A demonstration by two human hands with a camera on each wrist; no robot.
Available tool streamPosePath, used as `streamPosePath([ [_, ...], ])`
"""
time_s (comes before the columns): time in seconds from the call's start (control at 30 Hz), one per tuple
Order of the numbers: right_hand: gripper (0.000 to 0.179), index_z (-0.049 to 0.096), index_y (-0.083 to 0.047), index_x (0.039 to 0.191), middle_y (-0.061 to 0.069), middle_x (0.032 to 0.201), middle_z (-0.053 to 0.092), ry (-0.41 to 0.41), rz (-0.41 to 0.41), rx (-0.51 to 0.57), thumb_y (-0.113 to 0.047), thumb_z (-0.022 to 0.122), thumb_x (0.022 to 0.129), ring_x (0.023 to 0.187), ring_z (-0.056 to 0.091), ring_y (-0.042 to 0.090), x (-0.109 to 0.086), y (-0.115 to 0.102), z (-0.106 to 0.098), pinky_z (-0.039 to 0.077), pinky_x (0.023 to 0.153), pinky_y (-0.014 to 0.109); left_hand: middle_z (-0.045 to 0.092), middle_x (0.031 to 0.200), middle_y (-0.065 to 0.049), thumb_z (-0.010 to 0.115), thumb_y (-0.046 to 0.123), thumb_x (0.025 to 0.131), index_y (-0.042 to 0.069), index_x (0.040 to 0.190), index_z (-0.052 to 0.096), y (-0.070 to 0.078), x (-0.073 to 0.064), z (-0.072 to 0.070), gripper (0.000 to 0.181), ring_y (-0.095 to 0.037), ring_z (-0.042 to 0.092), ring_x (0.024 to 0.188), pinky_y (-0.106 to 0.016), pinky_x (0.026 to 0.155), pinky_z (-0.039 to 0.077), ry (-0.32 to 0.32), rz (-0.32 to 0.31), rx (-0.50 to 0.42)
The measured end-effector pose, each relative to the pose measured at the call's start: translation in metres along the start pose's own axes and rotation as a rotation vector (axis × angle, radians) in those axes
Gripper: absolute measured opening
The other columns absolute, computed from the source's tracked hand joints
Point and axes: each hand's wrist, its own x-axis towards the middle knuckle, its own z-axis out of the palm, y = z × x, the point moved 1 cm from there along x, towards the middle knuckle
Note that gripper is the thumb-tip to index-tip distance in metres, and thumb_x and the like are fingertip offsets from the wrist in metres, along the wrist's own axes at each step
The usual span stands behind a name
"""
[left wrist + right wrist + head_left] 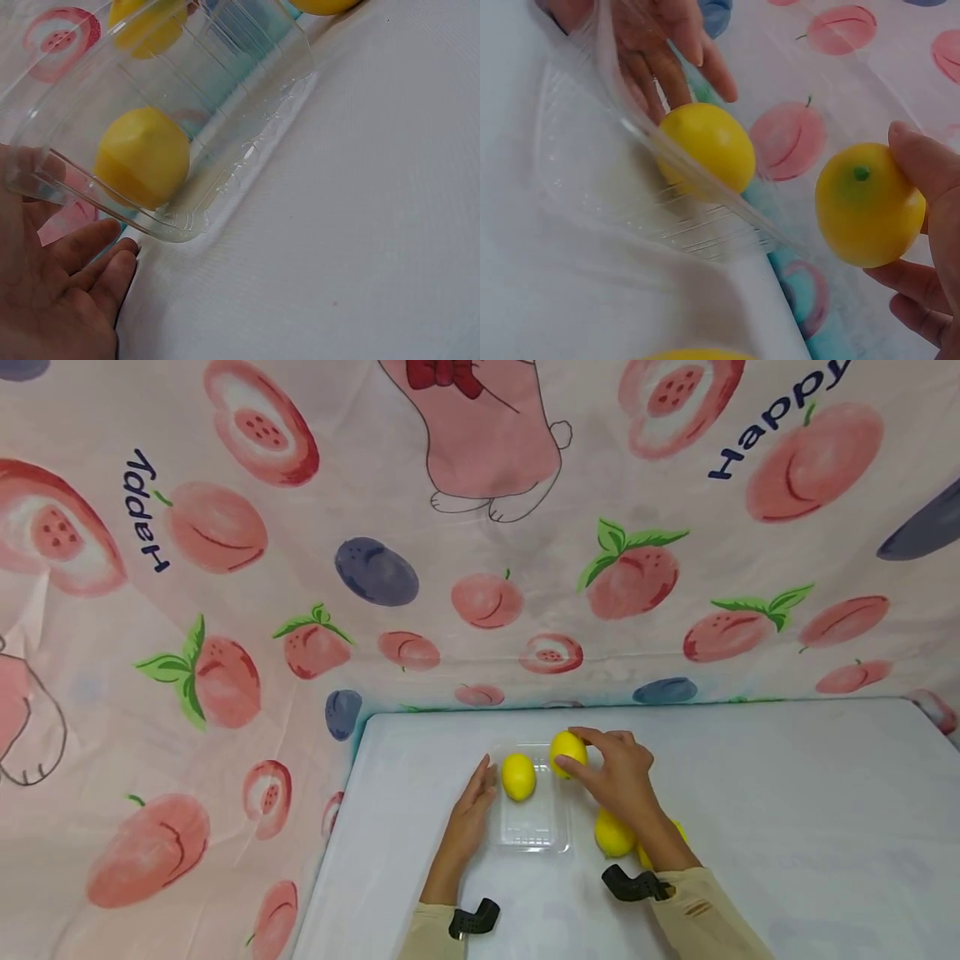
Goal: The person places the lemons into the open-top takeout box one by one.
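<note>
A clear plastic container (534, 835) sits on the white table, with one yellow lemon (518, 777) inside toward its far left. My right hand (618, 777) pinches a second lemon (870, 205) between thumb and fingers, beside the container's far right corner; a small green stem spot shows on it in the right wrist view. Along the container's left wall, my left hand (470, 810) rests with fingers extended. In the left wrist view its fingers (88, 247) lie right at the container's wall, and the lemon inside shows through the plastic.
More lemons (614, 833) lie on the table right of the container, partly hidden under the right forearm. A fruit-printed cloth (480, 543) hangs behind the table and on its left. Dark wrist-worn devices (475, 918) sit over both sleeves.
</note>
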Motion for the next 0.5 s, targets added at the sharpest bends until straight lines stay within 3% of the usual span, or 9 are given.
streamPosePath([
  [0.27, 0.063, 0.065, -0.025, 0.137, 0.005, 0.123, 0.073, -0.041, 0.001, -0.023, -0.058, 0.076, 0.085, 0.119, 0.05, 0.032, 0.001, -0.006, 0.011, 0.03, 0.099, 0.063, 0.039, 0.164, -0.005, 0.045, 0.025, 0.109, 0.029, 0.162, 0.029, 0.0, 0.0, 0.002, 0.055, -0.028, 0.036, 0.152, -0.053, 0.127, 0.02, -0.005, 0.0, 0.001],
  [0.5, 0.057, 0.068, -0.027, 0.132, 0.004, 0.119, 0.075, -0.026, -0.039, -0.051, -0.058, 0.077, 0.084, 0.117, 0.052, 0.03, 0.002, -0.015, 0.025, 0.025, 0.104, 0.065, 0.04, 0.163, -0.004, 0.045, 0.028, 0.109, 0.031, 0.162, 0.03, 0.002, -0.001, 0.0, 0.055, -0.028, 0.036, 0.152, -0.053, 0.127, 0.02, 0.002, -0.005, 0.013],
])
